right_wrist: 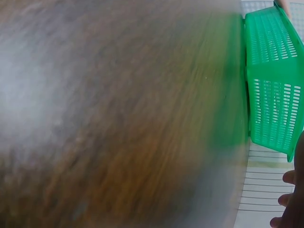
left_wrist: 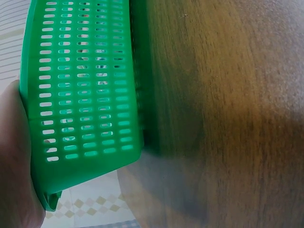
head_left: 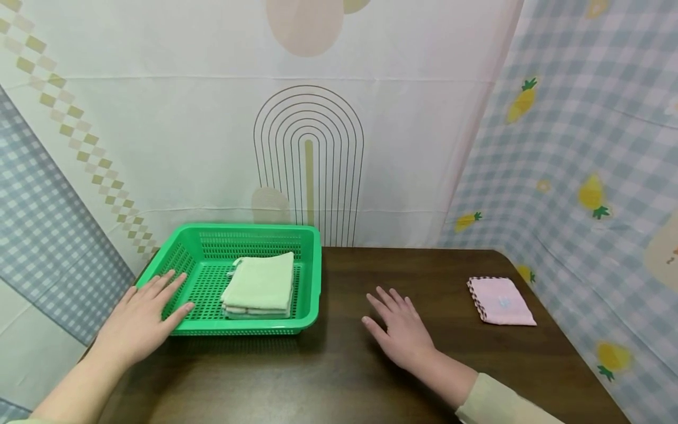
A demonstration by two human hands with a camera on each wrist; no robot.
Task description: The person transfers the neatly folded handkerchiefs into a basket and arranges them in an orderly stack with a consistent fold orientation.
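Note:
A green plastic basket [head_left: 309, 324] with slotted walls stands at the left of the table. Inside it, toward its right, lies a stack of folded cloths, a pale yellow-green towel [head_left: 262, 282] on top. My left hand [head_left: 140, 318] rests over the basket's front left corner with fingers spread and fairly straight. In the left wrist view that hand [left_wrist: 14, 152] is at the basket's rim. Right of the basket, my right hand [head_left: 402, 333] is over the table with its fingers spread, holding nothing. A folded pink towel [head_left: 503, 301] with a checked edge lies farther right.
The dark brown wooden table [head_left: 254, 377] has a rounded far right corner. Behind it hangs a pale patterned curtain [head_left: 413, 147]. A blue checked curtain [head_left: 582, 147] with pineapple prints closes off the right side.

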